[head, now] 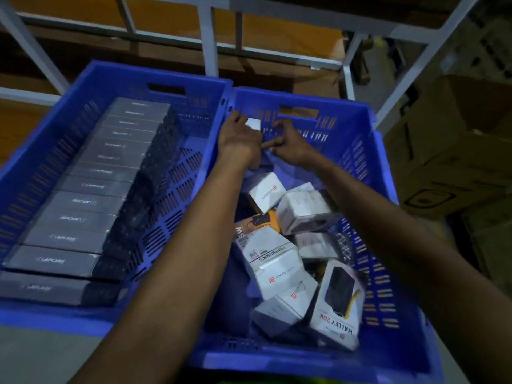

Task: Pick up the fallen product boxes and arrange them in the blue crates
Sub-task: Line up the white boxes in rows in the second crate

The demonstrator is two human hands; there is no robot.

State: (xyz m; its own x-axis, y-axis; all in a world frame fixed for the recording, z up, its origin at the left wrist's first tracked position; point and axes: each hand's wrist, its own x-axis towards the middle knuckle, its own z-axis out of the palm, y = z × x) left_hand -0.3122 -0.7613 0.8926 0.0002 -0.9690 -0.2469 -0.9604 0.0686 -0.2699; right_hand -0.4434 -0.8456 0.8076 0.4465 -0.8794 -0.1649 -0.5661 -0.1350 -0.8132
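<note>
- Left crate (91, 79): grey boxes (83, 200) in a neat row.
- Left hand (238, 137): fingers grasp a white box (253, 123) at the right crate's (388, 217) far wall.
- Right hand (288, 145): fingers curled; grasp unclear.
- Risk: box tips onto the loose pile (291, 245) if unsupported.

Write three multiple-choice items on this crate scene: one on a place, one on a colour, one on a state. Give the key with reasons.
1. Where is the left hand?
A. at the far wall of the right crate
B. over the left crate
C. on the cardboard carton

2. What colour are both crates?
A. green
B. blue
C. grey

3. How do the grey boxes lie in the left crate?
A. jumbled
B. in a neat row
C. spilled outside

Key: 1 A, it holds a small white box there, near the right hand. 2 B, both walls are blue. 3 B, the grey boxes line up along one side, unlike the white boxes piled loosely in the right crate.
</note>
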